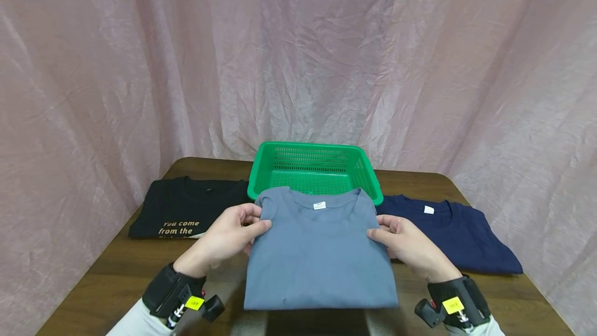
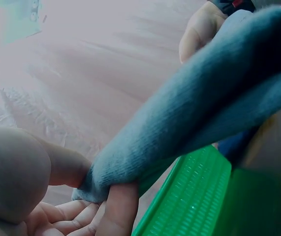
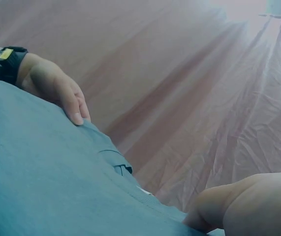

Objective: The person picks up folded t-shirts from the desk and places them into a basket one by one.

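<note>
A folded grey-blue T-shirt (image 1: 322,253) hangs between my two hands in the head view, its neckline and white label toward the basket. My left hand (image 1: 235,232) pinches its left edge, thumb on top and fingers beneath. On the opposite edge my right hand (image 1: 406,242) pinches the cloth in the same way. The left wrist view shows the shirt (image 2: 145,132) edge-on, its folded layers between thumb and fingers. In the right wrist view the shirt (image 3: 56,167) slopes across the lower left. Behind it, the green basket (image 1: 373,180) is partly covered by the shirt's collar.
A folded black T-shirt (image 1: 200,201) with printed lettering lies on the left of the wooden table (image 1: 107,274). On the right lies a folded navy T-shirt (image 1: 462,237) with a white label. A pink curtain (image 1: 298,56) hangs behind the table.
</note>
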Action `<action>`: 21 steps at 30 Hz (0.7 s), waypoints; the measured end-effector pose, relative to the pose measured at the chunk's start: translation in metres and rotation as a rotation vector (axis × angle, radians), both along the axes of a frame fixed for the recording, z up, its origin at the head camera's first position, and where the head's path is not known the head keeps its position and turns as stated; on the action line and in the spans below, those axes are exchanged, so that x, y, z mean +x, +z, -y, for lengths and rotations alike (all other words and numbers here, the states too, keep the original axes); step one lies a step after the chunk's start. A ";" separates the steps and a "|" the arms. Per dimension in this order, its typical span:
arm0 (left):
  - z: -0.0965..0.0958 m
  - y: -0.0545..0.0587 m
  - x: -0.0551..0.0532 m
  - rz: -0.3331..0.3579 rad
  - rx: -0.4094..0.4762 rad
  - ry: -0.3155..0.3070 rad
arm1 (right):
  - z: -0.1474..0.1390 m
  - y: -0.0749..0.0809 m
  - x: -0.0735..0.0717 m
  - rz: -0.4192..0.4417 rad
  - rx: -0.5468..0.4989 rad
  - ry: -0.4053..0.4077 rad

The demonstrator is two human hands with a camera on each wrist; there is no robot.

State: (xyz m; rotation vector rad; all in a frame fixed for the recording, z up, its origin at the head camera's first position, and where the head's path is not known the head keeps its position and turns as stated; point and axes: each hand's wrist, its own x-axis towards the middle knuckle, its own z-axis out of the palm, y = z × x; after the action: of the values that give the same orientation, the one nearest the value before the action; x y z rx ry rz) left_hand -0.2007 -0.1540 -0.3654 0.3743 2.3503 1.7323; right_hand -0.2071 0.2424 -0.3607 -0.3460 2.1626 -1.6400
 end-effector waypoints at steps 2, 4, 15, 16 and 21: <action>0.000 0.000 -0.002 -0.001 0.000 0.012 | 0.001 0.001 -0.001 -0.005 0.002 -0.016; -0.001 0.000 -0.003 -0.002 0.000 0.024 | 0.001 0.002 -0.003 -0.012 0.005 -0.031; -0.005 0.002 -0.012 -0.014 -0.005 0.072 | 0.002 0.007 -0.014 -0.051 0.023 -0.097; -0.005 0.003 -0.012 -0.012 -0.001 0.071 | 0.002 0.008 -0.015 -0.052 0.024 -0.099; -0.005 0.003 -0.017 -0.013 0.009 0.072 | 0.003 0.007 -0.021 -0.056 0.029 -0.113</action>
State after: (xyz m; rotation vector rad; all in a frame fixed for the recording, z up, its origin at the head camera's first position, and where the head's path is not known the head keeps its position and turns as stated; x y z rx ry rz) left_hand -0.2180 -0.1492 -0.3621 0.3058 2.3940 1.7776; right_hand -0.2279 0.2396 -0.3536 -0.2683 2.2835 -1.6755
